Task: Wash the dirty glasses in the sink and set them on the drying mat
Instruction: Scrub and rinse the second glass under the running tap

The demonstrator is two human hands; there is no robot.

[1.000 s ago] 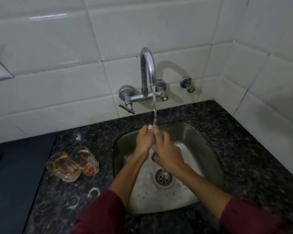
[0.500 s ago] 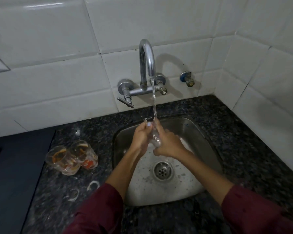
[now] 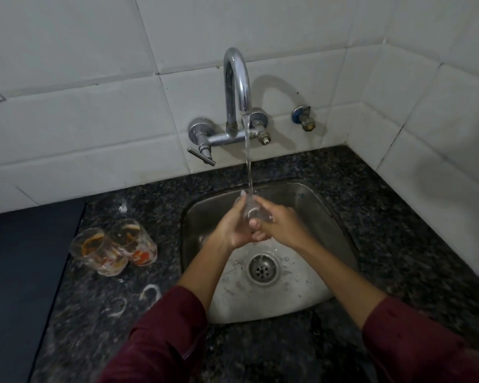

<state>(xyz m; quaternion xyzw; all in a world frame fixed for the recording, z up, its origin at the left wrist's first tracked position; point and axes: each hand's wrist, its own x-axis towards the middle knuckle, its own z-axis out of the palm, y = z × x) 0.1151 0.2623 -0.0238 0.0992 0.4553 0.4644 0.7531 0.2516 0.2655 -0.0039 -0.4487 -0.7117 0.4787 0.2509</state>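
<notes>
One small clear drinking glass point(image 3: 253, 211) is under rinse, held over the steel sink basin point(image 3: 329, 217) directly beneath the thin stream of water point(image 3: 249, 167) falling from the chrome gooseneck tap point(image 3: 237, 81). The left hand point(image 3: 233, 226) curls round the glass from its near side; the right hand point(image 3: 281, 223) wraps it from the other, fingers closed on the wall and base, the two hands touching below it. Whether any finger reaches inside the glass cannot be told. Recommended practice for this step: keep the mouth tilted up into the stream so water fills and spills, turn the glass through the fingers so every part of the wall is rubbed, and hold it low over the basin, since wet glass is likely to slip. Two further clear glasses with orange and red residue point(image 3: 114, 250) stand touching each other on the dark speckled granite counter point(image 3: 385, 230), just left of the sink; these appear unwashed. Pale ring marks point(image 3: 150, 293) lie on the counter near them. The dark blue drying mat point(image 3: 20, 258) lies at the far left, with no glass visible on it; the task is judged early.
</notes>
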